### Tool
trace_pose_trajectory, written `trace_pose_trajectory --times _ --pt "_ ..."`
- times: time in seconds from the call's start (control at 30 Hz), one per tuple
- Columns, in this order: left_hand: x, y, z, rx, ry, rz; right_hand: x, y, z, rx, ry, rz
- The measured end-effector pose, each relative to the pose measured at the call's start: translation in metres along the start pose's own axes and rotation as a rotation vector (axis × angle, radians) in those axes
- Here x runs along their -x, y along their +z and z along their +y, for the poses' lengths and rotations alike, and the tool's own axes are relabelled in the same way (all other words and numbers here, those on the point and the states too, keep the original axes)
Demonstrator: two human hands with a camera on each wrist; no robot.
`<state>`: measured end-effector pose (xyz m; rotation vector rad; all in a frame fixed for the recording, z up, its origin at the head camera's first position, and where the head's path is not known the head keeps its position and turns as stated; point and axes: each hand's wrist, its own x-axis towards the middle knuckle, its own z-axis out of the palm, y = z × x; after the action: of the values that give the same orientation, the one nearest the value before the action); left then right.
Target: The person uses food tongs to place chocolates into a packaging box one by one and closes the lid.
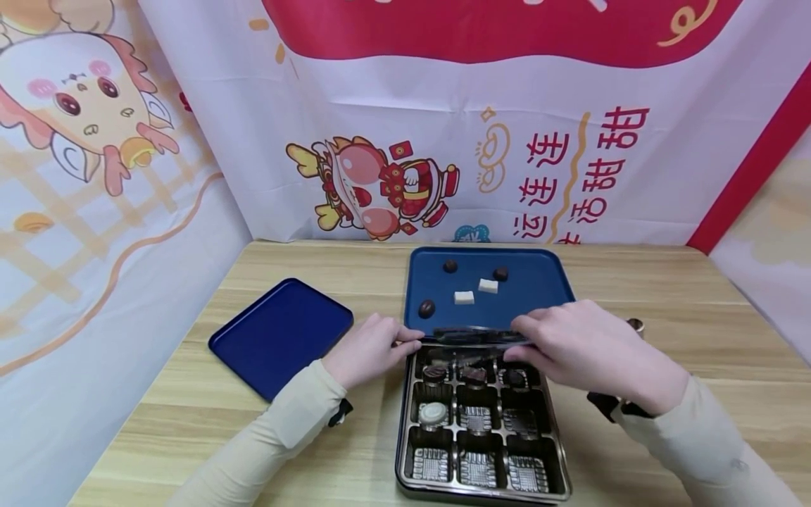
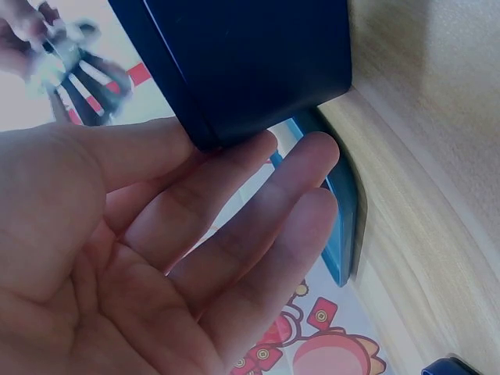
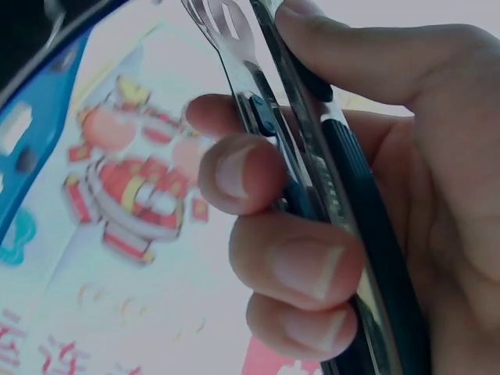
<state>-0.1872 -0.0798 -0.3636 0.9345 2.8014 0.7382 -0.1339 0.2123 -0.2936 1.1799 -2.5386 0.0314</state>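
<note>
A chocolate box [image 1: 478, 468] with a moulded, compartmented insert lies before me. Dark chocolates [image 1: 474, 374] sit in its far row, and a cream-coloured oval piece [image 1: 434, 414] is in the middle row at left. My left hand [image 1: 374, 350] pinches the box's far left corner between thumb and forefinger; in the left wrist view its other fingers [image 2: 258, 258] extend past the dark box corner. My right hand [image 1: 583, 348] grips metal tongs with dark handles [image 3: 383, 258], fingers curled round them. The tongs lie level over the far row, tips pointing left.
Beyond the box is a blue tray [image 1: 526, 282] bearing dark chocolates [image 1: 426, 308] and two white pieces [image 1: 464, 298]. A smaller dark blue tray or lid [image 1: 281, 338] lies at left. A small shiny round object [image 1: 636, 325] stands behind my right hand. Printed cloth backs the table.
</note>
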Motion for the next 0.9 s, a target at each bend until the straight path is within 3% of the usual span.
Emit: trace_pose_trajectory --times 0.17,0.47,0.7,0.9 --pt "0.001 0.001 -0.001 0.004 0.005 0.0 0.003 0.006 0.021 0.033 0.093 -0.014" --pt "0.0 0.0 -0.001 -0.003 0.003 0.003 -0.002 0.027 0.051 0.068 0.155 0.002" --pt "0.001 -0.002 -0.003 -0.007 -0.006 0.007 -0.011 0.043 0.066 0.084 0.232 -0.046" --pt "-0.001 0.001 -0.003 -0.01 0.018 0.014 -0.018 0.058 0.078 0.079 0.207 -0.074"
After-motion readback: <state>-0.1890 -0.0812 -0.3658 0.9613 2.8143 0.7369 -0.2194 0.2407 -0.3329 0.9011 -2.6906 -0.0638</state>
